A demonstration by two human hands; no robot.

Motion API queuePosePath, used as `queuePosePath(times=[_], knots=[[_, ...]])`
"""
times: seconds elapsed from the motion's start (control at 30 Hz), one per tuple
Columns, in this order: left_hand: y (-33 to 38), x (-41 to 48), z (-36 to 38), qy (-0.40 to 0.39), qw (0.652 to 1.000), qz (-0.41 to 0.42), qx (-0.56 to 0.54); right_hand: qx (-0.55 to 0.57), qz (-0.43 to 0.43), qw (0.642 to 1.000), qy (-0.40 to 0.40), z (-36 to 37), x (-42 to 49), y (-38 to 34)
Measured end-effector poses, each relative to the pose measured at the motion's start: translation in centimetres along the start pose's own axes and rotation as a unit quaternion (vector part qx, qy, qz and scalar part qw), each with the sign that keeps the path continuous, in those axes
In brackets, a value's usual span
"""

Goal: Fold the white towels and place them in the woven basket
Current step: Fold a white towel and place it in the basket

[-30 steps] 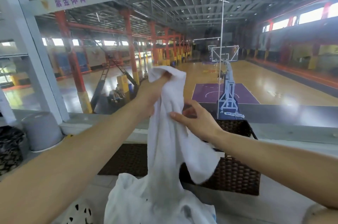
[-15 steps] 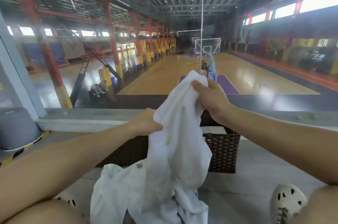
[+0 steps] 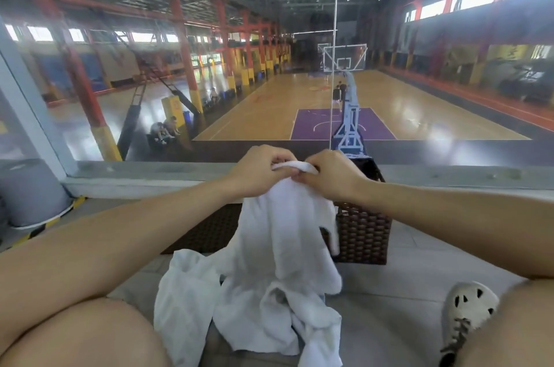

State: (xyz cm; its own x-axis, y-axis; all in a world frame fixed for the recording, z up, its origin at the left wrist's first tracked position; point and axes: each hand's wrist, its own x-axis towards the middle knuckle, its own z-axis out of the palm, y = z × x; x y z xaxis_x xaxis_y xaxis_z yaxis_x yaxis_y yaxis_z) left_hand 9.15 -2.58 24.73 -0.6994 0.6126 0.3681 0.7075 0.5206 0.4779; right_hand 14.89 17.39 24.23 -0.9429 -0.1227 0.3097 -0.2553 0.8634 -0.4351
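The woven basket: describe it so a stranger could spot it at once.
Below the window over the basketball court runs a grey ledge. On the floor before it stands the woven basket, partly behind the held white towel. Unlike the flat dark mat beside it, it is boxy.

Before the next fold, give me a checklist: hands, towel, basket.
1. The left hand grips the held towel at its top edge: ok.
2. The right hand pinches the same edge, close beside the other: ok.
3. Held towel spread flat for folding: not ok, it hangs bunched.
4. Its lower end free of the towel pile on the floor: cannot tell, white merges with white.
5. The woven basket upright behind the towel: ok.
6. Room inside the basket: cannot tell, its opening is hidden.
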Motion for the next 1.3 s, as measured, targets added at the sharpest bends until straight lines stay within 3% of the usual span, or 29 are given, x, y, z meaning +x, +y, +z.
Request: queuePosePath(times=[0.1, 0.17, 0.27, 0.33, 0.47, 0.6, 0.67, 0.73, 0.8, 0.9, 0.97, 1.07, 1.1, 1.23, 1.3], knots=[[-2.9, -0.4, -1.4, -0.073, 0.991, -0.071, 0.082, -0.026, 0.014, 0.996, 0.088, -1.2, 0.7, 0.6], [-5.1, -1.8, -1.6, -0.139, 0.971, -0.131, 0.145, -0.048, 0.045, 0.993, 0.101, -2.4, 0.8, 0.9], [-6.7, -2.5, -2.2, -0.056, 0.976, -0.155, 0.143, -0.155, 0.079, 0.982, -0.070, -2.8, 0.0, 0.7], [-5.7, -2.0, -2.6, 0.028, 0.985, -0.142, 0.092, -0.136, 0.067, 0.979, -0.135, -1.7, -0.9, 0.0], [-1.5, -0.7, -1.6, 0.081, 0.994, -0.063, 0.037, -0.014, 0.049, 0.996, -0.074, 1.2, -1.0, -1.2], [-2.3, -0.7, -2.4, 0.062, 0.987, -0.115, 0.094, 0.064, 0.126, 0.988, 0.065, -0.6, 1.1, -0.3], [-3.9, -1.3, -2.9, 0.049, 0.981, -0.161, 0.098, 0.086, 0.064, 0.991, 0.084, -1.4, 0.6, -0.3], [-4.6, -1.7, -3.1, 0.064, 0.977, -0.195, 0.065, 0.053, -0.104, 0.993, 0.035, -1.7, -1.0, -1.3], [-4.5, -1.8, -3.3, 0.083, 0.972, -0.220, 0.024, -0.036, -0.251, 0.966, -0.058, -1.1, -2.6, -2.7], [-3.5, -1.5, -3.2, 0.077, 0.967, -0.242, -0.022, -0.208, -0.282, 0.920, -0.175, -0.4, -3.0, -3.2], [-2.9, -1.4, -3.1, 0.059, 0.966, -0.250, -0.032, -0.322, -0.324, 0.876, -0.158, -0.2, -2.6, -2.8], [-3.4, -1.4, -3.4, 0.045, 0.968, -0.246, -0.025, -0.430, -0.463, 0.775, -0.012, -0.9, -1.4, -2.8], [-3.7, -1.5, -3.5, 0.045, 0.969, -0.242, -0.020, -0.449, -0.489, 0.748, 0.000, -1.2, -1.0, -2.9], [-4.0, -2.3, -3.2, 0.063, 0.979, -0.196, -0.001, -0.488, -0.546, 0.672, -0.109, 0.1, -1.3, -3.2], [-3.8, -2.5, -2.6, 0.066, 0.984, -0.165, 0.024, -0.484, -0.538, 0.681, -0.113, 0.8, -1.3, -3.2]])
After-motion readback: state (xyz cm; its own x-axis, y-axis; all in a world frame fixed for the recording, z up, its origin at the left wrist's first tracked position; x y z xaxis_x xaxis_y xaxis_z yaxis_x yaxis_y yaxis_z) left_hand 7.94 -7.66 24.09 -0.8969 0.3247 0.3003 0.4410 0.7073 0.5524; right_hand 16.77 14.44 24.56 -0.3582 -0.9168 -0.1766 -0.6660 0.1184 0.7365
